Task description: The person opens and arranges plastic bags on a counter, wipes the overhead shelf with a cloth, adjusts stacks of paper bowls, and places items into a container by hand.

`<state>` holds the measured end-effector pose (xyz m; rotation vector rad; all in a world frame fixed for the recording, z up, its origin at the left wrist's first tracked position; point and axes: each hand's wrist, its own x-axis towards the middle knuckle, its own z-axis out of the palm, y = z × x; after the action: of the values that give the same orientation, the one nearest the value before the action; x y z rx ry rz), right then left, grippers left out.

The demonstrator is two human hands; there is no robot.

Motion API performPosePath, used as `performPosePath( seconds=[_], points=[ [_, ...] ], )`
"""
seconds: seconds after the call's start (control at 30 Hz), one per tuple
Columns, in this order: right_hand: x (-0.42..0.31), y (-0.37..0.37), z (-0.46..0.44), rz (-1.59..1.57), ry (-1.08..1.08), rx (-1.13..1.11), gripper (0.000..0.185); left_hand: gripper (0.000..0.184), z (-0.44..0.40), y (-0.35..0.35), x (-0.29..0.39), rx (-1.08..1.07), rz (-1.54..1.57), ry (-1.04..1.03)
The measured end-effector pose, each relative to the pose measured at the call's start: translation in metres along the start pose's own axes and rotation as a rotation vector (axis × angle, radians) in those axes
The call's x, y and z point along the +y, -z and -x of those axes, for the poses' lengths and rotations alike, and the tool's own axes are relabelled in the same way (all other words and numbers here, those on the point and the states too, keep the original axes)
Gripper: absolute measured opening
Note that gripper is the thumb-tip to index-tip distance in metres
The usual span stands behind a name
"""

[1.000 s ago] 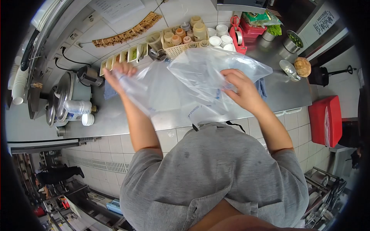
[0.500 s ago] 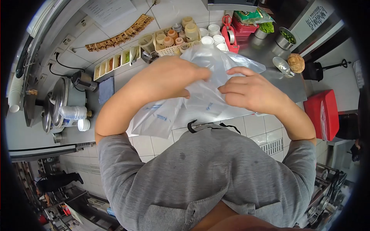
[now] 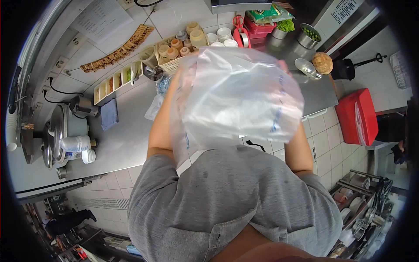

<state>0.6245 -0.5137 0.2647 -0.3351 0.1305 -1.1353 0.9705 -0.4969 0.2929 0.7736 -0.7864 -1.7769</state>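
Note:
A large clear plastic bag [image 3: 235, 96] with blue print is spread out in front of my chest, blurred by motion. My left hand [image 3: 185, 77] is at the bag's left side, mostly covered by the film. At the right side my right hand [image 3: 283, 66] shows only as a pinkish shape through or behind the plastic. The film hides the fingers of both hands, so their grip cannot be made out. Both forearms come up beneath the bag's sides. Left of the bag, on the steel counter [image 3: 126, 139], lies another piece of clear plastic [image 3: 153, 108].
Behind the bag stand a basket of sauce bottles [image 3: 174, 64], a row of topping trays [image 3: 115, 83] and stacked white cups [image 3: 224, 34]. A ladle [image 3: 305, 67] and a pot of greens [image 3: 309, 37] are at right. A blue cloth [image 3: 109, 114] lies left; a red bin [image 3: 357, 117] stands right.
The bag has gone from gathered between my hands to spread wide, nearer my chest. My hands, in plain sight before, are now largely covered by it. The view has shifted slightly.

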Motion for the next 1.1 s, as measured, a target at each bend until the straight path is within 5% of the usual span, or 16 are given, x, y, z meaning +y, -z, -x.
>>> performPosePath(
  seconds=[0.07,0.13,0.17,0.23,0.37,0.4,0.5,0.63,0.67,0.7,0.77,0.83,0.9,1.1],
  points=[
    [0.016,0.033,0.01,0.256,-0.001,0.054,0.035,0.049,-0.023,0.041,-0.052,0.138,-0.083,0.073],
    [0.033,0.129,0.016,0.242,-0.158,0.103,0.034,0.049,-0.043,0.084,-0.117,0.212,-0.172,0.118],
    [0.034,0.185,0.015,-0.025,-0.306,0.093,0.033,0.049,-0.055,0.1,-0.15,0.228,-0.243,0.11],
    [0.051,0.194,0.023,0.128,-0.315,0.499,0.037,0.049,-0.073,0.121,-0.209,0.286,-0.465,0.049],
    [0.06,0.286,0.012,0.072,-0.367,0.483,0.029,0.048,-0.101,0.134,-0.281,0.519,-1.074,-0.153],
    [0.061,0.261,0.002,0.739,-0.239,0.515,0.029,0.048,-0.104,0.135,-0.286,0.578,-1.164,-0.166],
    [0.071,0.253,-0.019,1.631,0.085,0.498,0.028,0.045,-0.098,0.12,-0.26,0.633,-1.13,0.151],
    [0.076,0.183,-0.002,1.249,0.564,0.79,0.023,0.041,-0.061,0.095,-0.18,0.722,-1.063,0.086],
    [0.07,0.185,0.007,1.211,0.678,0.934,0.023,0.036,-0.044,0.096,-0.158,0.663,-0.685,0.121],
    [0.071,0.144,0.025,1.307,0.711,0.803,0.026,0.034,-0.022,0.091,-0.139,0.591,-0.308,0.156],
    [0.062,0.044,0.043,1.39,0.741,0.665,0.028,0.031,0.026,0.04,-0.084,0.413,-0.375,0.01],
    [0.053,-0.01,0.052,1.685,0.814,-0.109,0.044,0.038,0.063,-0.016,-0.039,0.249,-0.629,-0.113],
    [0.047,-0.103,0.036,1.897,0.688,-0.384,0.058,0.041,0.09,-0.056,-0.015,0.14,-0.69,-0.195],
    [0.05,-0.154,0.005,2.058,0.412,-0.652,0.054,0.05,0.123,-0.1,0.013,0.026,-0.961,-0.311]
  ],
)
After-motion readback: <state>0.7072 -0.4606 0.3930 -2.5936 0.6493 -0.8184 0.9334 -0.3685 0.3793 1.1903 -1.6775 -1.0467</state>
